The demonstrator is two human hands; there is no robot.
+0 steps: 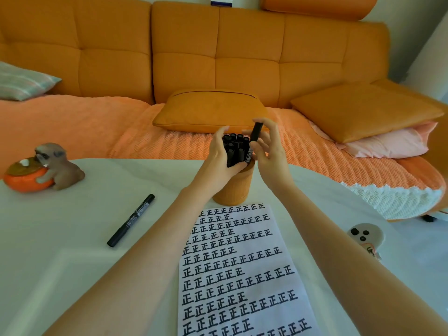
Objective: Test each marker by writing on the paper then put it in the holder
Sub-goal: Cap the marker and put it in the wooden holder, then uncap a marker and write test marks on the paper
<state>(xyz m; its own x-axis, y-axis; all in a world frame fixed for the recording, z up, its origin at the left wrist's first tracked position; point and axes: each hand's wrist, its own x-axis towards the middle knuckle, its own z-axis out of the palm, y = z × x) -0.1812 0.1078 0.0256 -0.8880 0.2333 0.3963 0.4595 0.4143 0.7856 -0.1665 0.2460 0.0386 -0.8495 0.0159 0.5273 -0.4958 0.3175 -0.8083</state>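
left hand (219,155) grips bunched markers (235,147) | right hand (272,156) pinches marker (256,131) at holder (230,190) rim | paper (242,265) nearby

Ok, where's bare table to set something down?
Bare table lies between the dog figurine and the holder, and left of the loose marker. The right forearm crosses the strip between paper and phone. Crowded at the holder: left hand, right hand, bundled markers.

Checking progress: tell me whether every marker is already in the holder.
No, one black marker lies loose on the table, left of the paper.
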